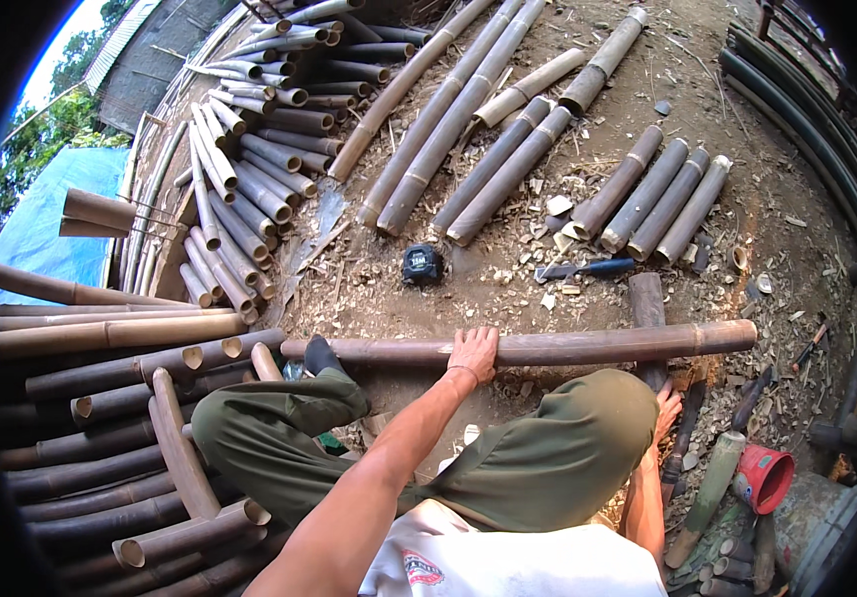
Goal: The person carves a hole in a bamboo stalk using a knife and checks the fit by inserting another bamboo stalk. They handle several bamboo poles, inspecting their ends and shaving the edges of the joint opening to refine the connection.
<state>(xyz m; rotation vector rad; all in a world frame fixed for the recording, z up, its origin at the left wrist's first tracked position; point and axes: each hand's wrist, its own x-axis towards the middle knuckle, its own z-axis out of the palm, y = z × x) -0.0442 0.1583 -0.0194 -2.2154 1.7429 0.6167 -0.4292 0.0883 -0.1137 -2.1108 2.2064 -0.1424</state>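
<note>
A long brown bamboo pole (588, 346) lies crosswise in front of my knees. My left hand (473, 353) is closed over its middle, fingers wrapped across the top. Near its right end the pole rests across a short dark support piece (647, 301). My right hand (665, 410) is low beside my right knee, close to the near end of that support. Its fingers look curled, but the knee hides part of the hand, and what it grips cannot be made out. A dark, narrow piece (685, 438) lies just right of it. My left foot (322, 355) is by the pole's left end.
Ahead lie a black tape measure (423, 266), a blue-handled knife (588, 269) and several cut bamboo lengths (638, 189) among wood chips. Bamboo stacks stand at far left (269, 189) and near left (100, 438). At right are a red container (765, 478) and a green bamboo piece (712, 488).
</note>
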